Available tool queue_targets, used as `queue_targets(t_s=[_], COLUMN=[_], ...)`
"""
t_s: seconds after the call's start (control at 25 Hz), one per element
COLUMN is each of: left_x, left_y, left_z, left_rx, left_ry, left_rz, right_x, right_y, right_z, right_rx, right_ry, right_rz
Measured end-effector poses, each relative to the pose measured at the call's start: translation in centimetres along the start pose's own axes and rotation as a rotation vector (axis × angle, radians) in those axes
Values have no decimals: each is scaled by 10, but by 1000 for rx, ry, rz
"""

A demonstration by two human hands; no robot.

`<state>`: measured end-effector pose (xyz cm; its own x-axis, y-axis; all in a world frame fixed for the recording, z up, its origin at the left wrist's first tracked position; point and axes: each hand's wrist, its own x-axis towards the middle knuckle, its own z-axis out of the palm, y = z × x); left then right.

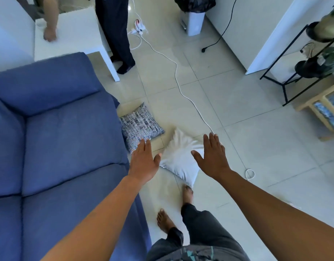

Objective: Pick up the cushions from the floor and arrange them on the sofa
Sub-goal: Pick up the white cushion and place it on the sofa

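A white cushion (178, 157) lies on the tiled floor just in front of my feet. A dark patterned cushion (139, 125) lies on the floor beside it, against the front of the blue sofa (64, 132). My left hand (144, 161) hovers flat and open above the gap between the two cushions. My right hand (212, 155) is open too, held over the white cushion's right side. Neither hand holds anything. The sofa seat on the left carries no cushions.
A white cable (183, 91) runs across the floor to the right of the cushions. Another person's legs (115, 34) stand by a white table (68, 32) at the back. A bin (193, 19), a black metal rack (301, 59) and a wooden stand (324, 112) sit at the right.
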<state>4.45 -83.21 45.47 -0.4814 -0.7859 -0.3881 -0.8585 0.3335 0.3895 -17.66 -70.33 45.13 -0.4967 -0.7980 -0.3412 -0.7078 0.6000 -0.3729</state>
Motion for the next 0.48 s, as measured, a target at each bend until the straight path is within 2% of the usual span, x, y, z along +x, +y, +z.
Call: queue_targets(t_s=[0.24, 0.48], left_x=[87, 205], left_y=[22, 3], left_z=[24, 101], left_rx=[16, 56], left_ry=[-127, -244], left_rz=[-38, -72], right_x=[84, 174], right_y=[42, 87], right_z=[13, 80], right_rx=[60, 124], right_ry=[-79, -187], right_rz=[97, 215])
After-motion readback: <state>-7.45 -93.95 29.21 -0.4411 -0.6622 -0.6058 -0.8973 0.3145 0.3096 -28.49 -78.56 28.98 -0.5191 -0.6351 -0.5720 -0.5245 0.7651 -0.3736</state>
